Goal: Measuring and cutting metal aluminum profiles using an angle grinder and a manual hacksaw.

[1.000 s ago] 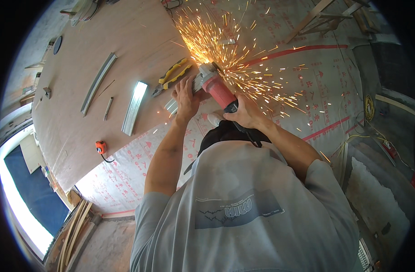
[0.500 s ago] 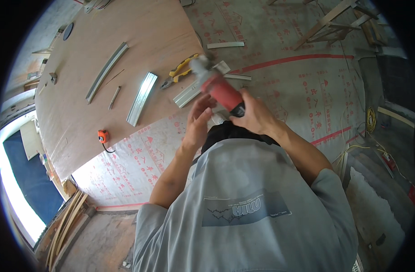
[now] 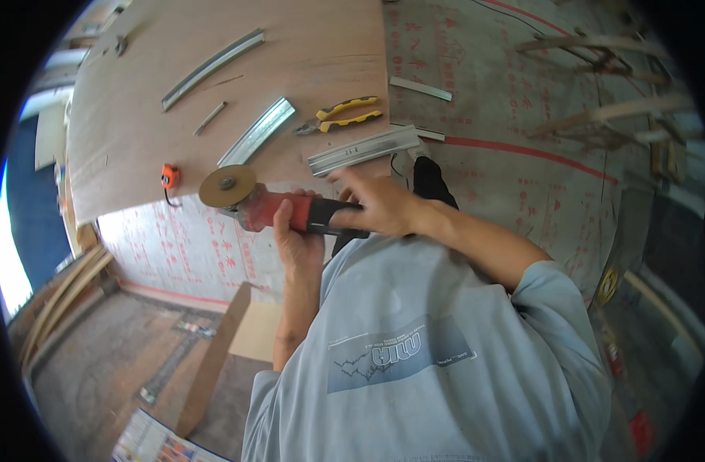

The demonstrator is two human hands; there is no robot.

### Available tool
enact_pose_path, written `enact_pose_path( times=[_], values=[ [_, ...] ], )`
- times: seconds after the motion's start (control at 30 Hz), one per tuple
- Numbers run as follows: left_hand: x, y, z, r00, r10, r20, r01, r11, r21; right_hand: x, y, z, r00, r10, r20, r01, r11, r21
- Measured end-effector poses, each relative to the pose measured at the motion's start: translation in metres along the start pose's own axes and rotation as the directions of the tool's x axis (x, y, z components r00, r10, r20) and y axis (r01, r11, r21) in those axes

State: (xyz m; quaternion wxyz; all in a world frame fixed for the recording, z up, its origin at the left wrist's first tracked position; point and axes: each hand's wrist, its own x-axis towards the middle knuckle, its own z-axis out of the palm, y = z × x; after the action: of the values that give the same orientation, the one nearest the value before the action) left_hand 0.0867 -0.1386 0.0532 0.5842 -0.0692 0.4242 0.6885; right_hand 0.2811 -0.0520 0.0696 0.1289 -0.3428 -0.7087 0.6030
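My left hand (image 3: 297,237) is wrapped round the red body of an angle grinder (image 3: 271,209), held above the near edge of the board. A gold-coloured disc (image 3: 227,187) is mounted on its head and faces up. Over the grinder's black rear end is my right hand (image 3: 383,204), its fingers stretched apart and slightly blurred; whether its thumb touches the tool I cannot tell. Yellow-handled pliers (image 3: 344,115) lie beyond on the board, between a shiny metal channel piece (image 3: 257,131) and a wider metal profile (image 3: 364,150) by my right hand.
The wooden board (image 3: 137,154) carries a long metal channel (image 3: 214,68), a thin marker-like rod (image 3: 210,118) and an orange tape measure (image 3: 170,176). Another metal strip (image 3: 420,88) lies on the printed floor sheeting (image 3: 506,165). Wooden trestles (image 3: 606,115) stand far right; wood strips (image 3: 67,296) lie left.
The grinder has swung left, its disc now showing. My left hand has taken hold of its body, while my right hand has loosened from its rear end. The view has shifted.
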Motion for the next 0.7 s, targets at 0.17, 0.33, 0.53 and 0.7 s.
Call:
enact_pose_path(
  times=[0.17,0.33,0.53,0.7],
  values=[
    [-0.011,-0.003,-0.001,0.969,0.211,-0.131,-0.218,0.975,-0.037,-0.001,0.133,-0.116,0.847,0.119,-0.517,-0.196,0.976,-0.098],
    [-0.016,-0.036,0.014,0.91,0.301,-0.286,-0.336,0.939,-0.079,0.039,0.167,-0.183,0.918,0.018,-0.396,-0.126,0.96,-0.25],
    [-0.021,-0.079,0.06,0.896,0.302,-0.324,-0.327,0.945,-0.021,0.048,0.017,-0.141,0.861,0.003,0.508,0.011,1.0,-0.024],
    [0.004,-0.117,0.102,0.969,0.206,-0.134,-0.184,0.97,0.158,0.032,0.005,-0.105,0.918,0.039,0.395,0.074,0.961,-0.266]
  ],
)
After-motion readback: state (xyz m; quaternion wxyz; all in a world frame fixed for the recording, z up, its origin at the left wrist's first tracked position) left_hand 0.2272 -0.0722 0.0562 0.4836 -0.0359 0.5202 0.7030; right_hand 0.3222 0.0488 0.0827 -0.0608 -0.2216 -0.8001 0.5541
